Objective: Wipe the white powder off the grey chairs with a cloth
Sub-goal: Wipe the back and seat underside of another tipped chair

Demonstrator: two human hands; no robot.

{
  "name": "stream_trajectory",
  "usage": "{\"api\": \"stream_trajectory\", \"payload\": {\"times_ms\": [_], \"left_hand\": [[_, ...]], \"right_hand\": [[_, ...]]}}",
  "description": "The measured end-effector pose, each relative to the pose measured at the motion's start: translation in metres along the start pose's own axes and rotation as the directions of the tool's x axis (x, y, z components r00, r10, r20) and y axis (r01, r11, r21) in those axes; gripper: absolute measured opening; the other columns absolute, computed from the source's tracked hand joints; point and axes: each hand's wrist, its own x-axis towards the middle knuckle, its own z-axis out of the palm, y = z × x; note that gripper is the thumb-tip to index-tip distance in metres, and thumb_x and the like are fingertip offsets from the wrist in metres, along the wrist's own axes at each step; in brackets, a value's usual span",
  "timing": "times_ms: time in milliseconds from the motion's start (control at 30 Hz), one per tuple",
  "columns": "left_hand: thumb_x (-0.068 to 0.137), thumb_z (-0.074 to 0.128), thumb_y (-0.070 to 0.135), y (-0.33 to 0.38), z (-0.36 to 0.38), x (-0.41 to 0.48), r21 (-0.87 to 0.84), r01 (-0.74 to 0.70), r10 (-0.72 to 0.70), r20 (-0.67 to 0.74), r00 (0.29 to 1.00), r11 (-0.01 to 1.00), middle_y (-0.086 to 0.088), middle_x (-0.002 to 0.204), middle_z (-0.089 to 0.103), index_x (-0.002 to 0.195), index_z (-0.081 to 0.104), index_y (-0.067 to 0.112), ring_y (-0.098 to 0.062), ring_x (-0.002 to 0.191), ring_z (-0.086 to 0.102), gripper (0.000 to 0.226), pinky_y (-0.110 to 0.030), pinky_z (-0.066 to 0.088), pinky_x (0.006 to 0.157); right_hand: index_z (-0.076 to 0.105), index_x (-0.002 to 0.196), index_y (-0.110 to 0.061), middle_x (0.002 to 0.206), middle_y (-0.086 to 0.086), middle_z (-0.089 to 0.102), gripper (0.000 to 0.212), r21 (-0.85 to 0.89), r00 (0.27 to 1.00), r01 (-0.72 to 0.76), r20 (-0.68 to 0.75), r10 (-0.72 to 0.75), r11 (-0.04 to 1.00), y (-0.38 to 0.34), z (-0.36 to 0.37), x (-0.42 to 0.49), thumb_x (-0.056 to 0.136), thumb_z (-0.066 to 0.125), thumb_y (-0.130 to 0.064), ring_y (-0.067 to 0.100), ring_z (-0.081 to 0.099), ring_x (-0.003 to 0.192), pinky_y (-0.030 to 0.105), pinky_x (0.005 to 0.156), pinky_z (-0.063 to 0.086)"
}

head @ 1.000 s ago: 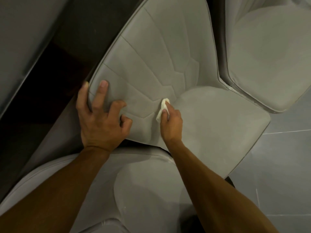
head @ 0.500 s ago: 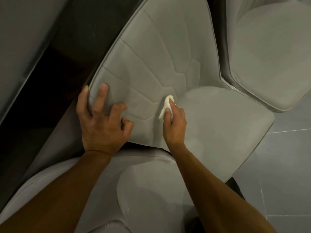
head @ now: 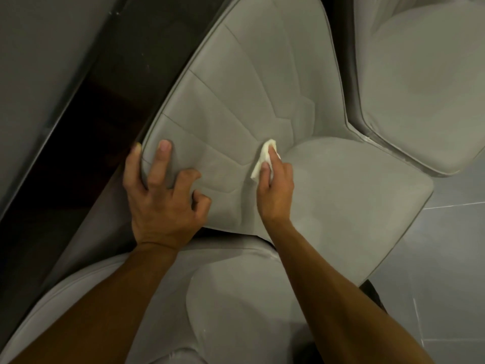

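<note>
Nearest the camera, at the lower edge: nearest grey chair (head: 236, 306), curved rim and pale seat, crossed by two bare forearms. Just beyond, to the left: left hand (head: 162, 203) gripping the lower left corner of the middle grey chair (head: 244, 95), thumb hooked round the backrest edge, index finger straight on the stitched upholstery, other fingers curled against it. Beside it, to the right: right hand (head: 275, 190) pinching a small folded white cloth (head: 262, 160) between thumb and fingertips, cloth pressed on the crease where backrest meets seat. Farther right: tiled floor (head: 451, 271), grey with thin pale joints. Farthest, upper right: third grey chair (head: 425, 88), rim just beside the middle backrest. Along the left: dark glossy strip (head: 86, 132), nature not discernible.
</note>
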Motion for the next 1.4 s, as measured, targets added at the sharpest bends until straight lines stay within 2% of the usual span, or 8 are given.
{"api": "stream_trajectory", "payload": {"times_ms": [100, 267, 433, 533, 700, 900, 1167, 1400], "left_hand": [[0.074, 0.066, 0.018, 0.001, -0.001, -0.001, 0.004, 0.001, -0.001, 0.007, 1.0, 1.0, -0.014, 0.146, 0.032, 0.091, 0.073, 0.007, -0.049, 0.135, 0.027, 0.022, -0.051, 0.027, 0.119], [0.073, 0.067, 0.016, 0.001, 0.0, -0.001, 0.013, -0.001, 0.001, 0.002, 1.0, 1.0, -0.015, 0.145, 0.033, 0.091, 0.073, 0.007, -0.05, 0.134, 0.028, 0.022, -0.052, 0.028, 0.118], [0.073, 0.067, 0.016, 0.001, -0.001, 0.0, 0.035, -0.002, 0.002, -0.003, 1.0, 0.999, -0.015, 0.145, 0.034, 0.09, 0.073, 0.007, -0.05, 0.133, 0.029, 0.021, -0.051, 0.025, 0.12], [0.073, 0.066, 0.016, 0.002, -0.001, 0.0, 0.033, 0.0, -0.001, 0.007, 1.0, 0.999, -0.015, 0.145, 0.034, 0.09, 0.073, 0.007, -0.05, 0.133, 0.029, 0.021, -0.05, 0.024, 0.12], [0.075, 0.065, 0.019, 0.002, -0.001, 0.0, 0.047, 0.005, -0.006, 0.014, 1.0, 0.999, -0.015, 0.144, 0.034, 0.09, 0.074, 0.007, -0.05, 0.133, 0.029, 0.02, -0.05, 0.024, 0.12], [0.076, 0.066, 0.02, 0.002, -0.001, 0.0, 0.058, 0.012, -0.014, 0.034, 0.999, 0.998, -0.015, 0.144, 0.032, 0.09, 0.074, 0.007, -0.05, 0.132, 0.029, 0.021, -0.05, 0.023, 0.121], [0.077, 0.066, 0.021, 0.0, -0.003, -0.001, 0.068, 0.001, -0.005, 0.064, 0.998, 0.998, -0.017, 0.145, 0.029, 0.092, 0.072, 0.006, -0.051, 0.132, 0.027, 0.022, -0.049, 0.018, 0.122], [0.079, 0.069, 0.015, 0.017, -0.025, 0.008, -0.026, 0.154, -0.144, 0.218, 0.965, 0.988, -0.012, 0.152, 0.023, 0.099, 0.071, 0.009, -0.046, 0.141, 0.019, 0.022, -0.051, 0.027, 0.119]], "right_hand": [[0.046, 0.148, -0.025, 0.109, 0.0, 0.047, 0.042, 0.032, 0.997, 0.064, 0.028, -0.065, 0.997, -0.012, 0.013, 0.002, 0.106, 0.046, -0.028, 0.0, 0.047, 0.087, 0.0, 0.082, 0.035], [0.053, 0.144, -0.019, 0.129, 0.016, 0.06, 0.041, -0.02, 0.943, -0.295, 0.156, 0.295, 0.955, 0.014, 0.008, 0.032, 0.104, 0.048, -0.024, 0.027, 0.059, 0.117, 0.006, 0.085, 0.029], [0.052, 0.144, -0.025, 0.109, 0.0, 0.049, 0.04, -0.045, 0.998, -0.064, 0.007, 0.065, 0.997, 0.002, -0.003, 0.026, 0.105, 0.049, -0.029, 0.003, 0.051, 0.093, 0.003, 0.085, 0.033], [0.059, 0.133, -0.018, 0.096, -0.012, 0.049, 0.034, 0.013, 0.988, -0.152, 0.03, 0.152, 0.988, 0.007, 0.001, 0.029, 0.102, 0.056, -0.032, -0.003, 0.056, 0.09, 0.0, 0.078, 0.039], [0.059, 0.138, -0.016, 0.127, 0.015, 0.062, 0.04, -0.106, 0.94, -0.258, 0.201, 0.275, 0.96, 0.033, 0.002, 0.03, 0.101, 0.055, -0.03, 0.03, 0.061, 0.118, 0.032, 0.102, 0.046], [0.052, 0.144, -0.023, 0.116, 0.0, 0.051, 0.041, 0.013, 0.989, -0.145, -0.005, 0.145, 0.989, 0.003, -0.007, 0.033, 0.105, 0.048, -0.035, 0.004, 0.048, 0.1, 0.006, 0.088, 0.037], [0.061, 0.135, -0.011, 0.13, 0.017, 0.064, 0.037, -0.155, 0.883, -0.327, 0.301, 0.36, 0.932, 0.007, -0.017, 0.062, 0.102, 0.051, -0.024, 0.032, 0.057, 0.123, 0.025, 0.099, 0.04], [0.062, 0.134, -0.014, 0.133, 0.015, 0.063, 0.037, -0.212, 0.85, -0.325, 0.362, 0.383, 0.922, 0.009, -0.06, 0.038, 0.101, 0.052, -0.024, 0.033, 0.055, 0.126, 0.031, 0.106, 0.04]]}}
